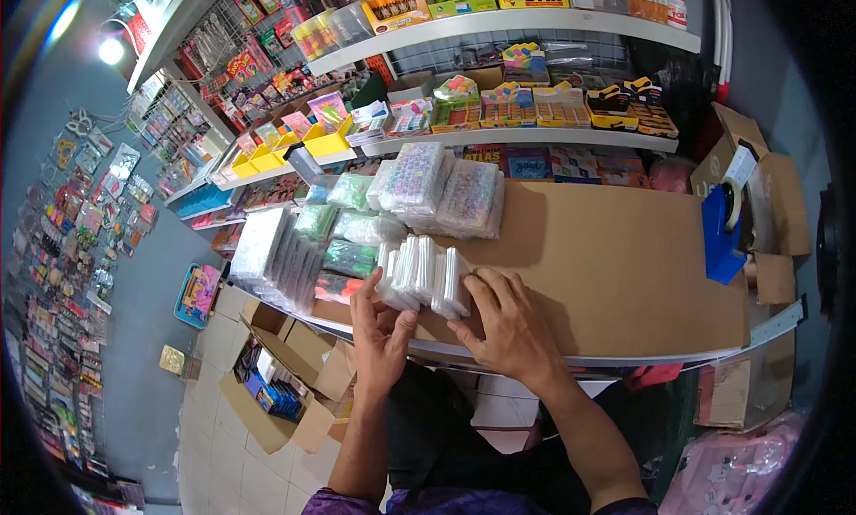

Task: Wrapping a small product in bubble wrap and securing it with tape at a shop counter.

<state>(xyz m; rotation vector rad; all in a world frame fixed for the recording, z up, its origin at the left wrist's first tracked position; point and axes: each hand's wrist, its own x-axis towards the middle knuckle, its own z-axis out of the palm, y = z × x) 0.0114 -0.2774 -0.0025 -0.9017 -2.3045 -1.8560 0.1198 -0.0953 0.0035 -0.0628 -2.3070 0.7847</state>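
A row of thin white plastic-wrapped packs [422, 271] stands on edge near the front of the cardboard-covered table [622, 267]. My left hand [380, 341] is at the row's left end, its thumb by the lower front corner and its fingers spread. On the opposite side, my right hand [511, 321] has its fingertips against the last pack. A narrow gap splits the row toward the right. Behind it rise stacks of clear-wrapped packs with purplish patterns [418, 177]. Green-tinted packs [351, 257] and a red one [336, 286] lie left of the row.
More wrapped packs [267, 254] lean together at the table's left end. A blue tape dispenser [724, 237] stands at the right edge. Shelves of boxed stationery [508, 110] run behind. An opened carton [294, 341] sits on the floor at left; another carton [779, 207] is at right.
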